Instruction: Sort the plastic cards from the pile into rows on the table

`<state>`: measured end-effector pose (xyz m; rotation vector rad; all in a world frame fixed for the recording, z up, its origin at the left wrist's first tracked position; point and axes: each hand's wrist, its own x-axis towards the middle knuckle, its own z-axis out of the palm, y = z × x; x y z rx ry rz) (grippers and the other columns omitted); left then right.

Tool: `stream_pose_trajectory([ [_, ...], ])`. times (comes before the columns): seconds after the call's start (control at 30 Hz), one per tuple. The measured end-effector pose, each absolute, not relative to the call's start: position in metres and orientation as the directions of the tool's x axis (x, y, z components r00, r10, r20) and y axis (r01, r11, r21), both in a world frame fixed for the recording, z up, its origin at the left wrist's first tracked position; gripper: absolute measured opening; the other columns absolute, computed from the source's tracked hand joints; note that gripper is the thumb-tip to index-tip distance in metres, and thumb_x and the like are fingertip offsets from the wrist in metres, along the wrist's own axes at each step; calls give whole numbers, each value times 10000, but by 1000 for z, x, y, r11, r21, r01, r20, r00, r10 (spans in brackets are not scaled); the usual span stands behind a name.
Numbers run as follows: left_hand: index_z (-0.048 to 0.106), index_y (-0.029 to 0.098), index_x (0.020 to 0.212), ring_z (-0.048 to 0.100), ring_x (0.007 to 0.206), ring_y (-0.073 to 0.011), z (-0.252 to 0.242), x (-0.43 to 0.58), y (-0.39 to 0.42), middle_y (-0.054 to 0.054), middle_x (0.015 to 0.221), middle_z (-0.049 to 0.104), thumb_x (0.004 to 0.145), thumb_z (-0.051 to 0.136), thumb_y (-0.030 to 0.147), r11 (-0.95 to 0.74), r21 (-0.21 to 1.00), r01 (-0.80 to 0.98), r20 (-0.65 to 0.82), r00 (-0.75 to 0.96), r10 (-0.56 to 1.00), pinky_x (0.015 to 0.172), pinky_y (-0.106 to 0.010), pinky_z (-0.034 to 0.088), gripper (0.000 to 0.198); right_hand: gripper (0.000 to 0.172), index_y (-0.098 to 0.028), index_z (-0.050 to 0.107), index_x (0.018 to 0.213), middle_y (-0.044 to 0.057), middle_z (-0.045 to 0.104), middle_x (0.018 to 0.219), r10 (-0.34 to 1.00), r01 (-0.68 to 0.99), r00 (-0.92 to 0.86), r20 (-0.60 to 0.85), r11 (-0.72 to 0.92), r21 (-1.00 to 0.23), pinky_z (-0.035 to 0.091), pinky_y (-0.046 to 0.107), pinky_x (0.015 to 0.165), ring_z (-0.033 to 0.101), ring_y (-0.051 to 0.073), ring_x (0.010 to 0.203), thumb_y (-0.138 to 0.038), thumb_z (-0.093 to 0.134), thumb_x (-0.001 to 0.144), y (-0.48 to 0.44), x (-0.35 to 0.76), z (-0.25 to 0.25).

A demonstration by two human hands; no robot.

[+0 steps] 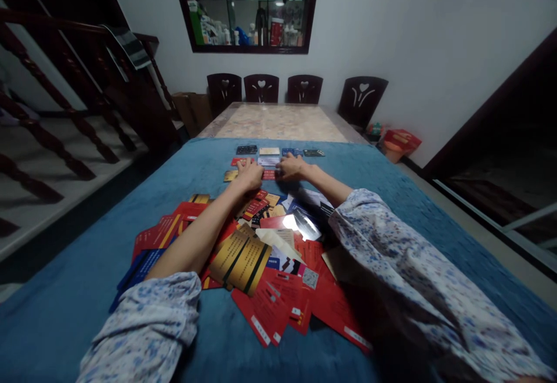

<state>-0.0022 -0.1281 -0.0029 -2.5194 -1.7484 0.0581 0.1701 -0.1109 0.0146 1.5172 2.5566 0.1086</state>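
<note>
My left hand (249, 174) rests over the left part of the laid-out cards, fingers apart. Its fingertips touch a red card (241, 162), and a gold card (230, 176) lies beside it. My right hand (293, 168) reaches in from the right, fingers spread and pointing left. Its fingertips are at the edges of a pale card (268, 162) and a red card (269, 174). Farther off lie a dark card (246, 150), a cream card (269, 151), a blue card (292, 152) and another dark card (314, 152). Whatever lies beneath my palms is hidden.
A loose heap of red envelopes (265, 307), gold cards (242, 258) and blue pieces (141, 267) lies beneath my forearms on the blue cloth (174, 168). Beyond it is the bare patterned tabletop (278, 120). Dark chairs (261, 88) stand behind; a stair railing (65, 98) is at left.
</note>
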Motion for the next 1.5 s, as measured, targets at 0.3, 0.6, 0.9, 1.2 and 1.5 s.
stream_pose_trajectory([
  [0.3,737,183,1052,431,1280,-402,-7,-1,-129,-183,1271,635,849,484,116,-361,-69,930,83,366,927,1002,-613,378,331,388,-255,701,1283,154,622,1361,873,862,-488,-23,486,145,414,514,970,445,377,1275,-386,601,931,-125,203,23],
  [0.6,752,175,1100,415,1283,-406,1,22,-150,-189,1252,641,840,481,110,-447,-16,895,131,445,886,1019,-679,343,380,357,-252,725,1253,138,690,1257,868,868,-491,76,481,121,395,449,899,472,346,1189,-319,591,928,-153,245,19],
  [0.9,749,207,1151,407,1289,-403,-1,41,-167,-163,1263,647,783,552,110,-537,30,843,143,528,837,977,-617,357,429,335,-256,740,1228,140,701,1219,860,871,-491,142,486,66,373,441,876,480,338,1157,-316,604,928,-188,274,8],
  [1.2,750,221,1192,404,1295,-395,5,51,-197,-141,1276,658,873,600,260,-622,131,772,92,615,783,1023,-598,332,354,359,-242,746,1218,151,709,1181,811,825,-556,182,565,1,347,411,831,483,317,1107,-421,562,966,-221,286,-6],
  [1.5,753,245,1189,393,1312,-396,4,53,-203,-127,1284,677,878,658,282,-599,198,776,-17,614,789,1050,-590,345,328,464,-282,702,1293,153,671,1220,775,779,-617,134,626,-37,364,386,801,482,327,1103,-562,594,941,-230,280,-15],
])
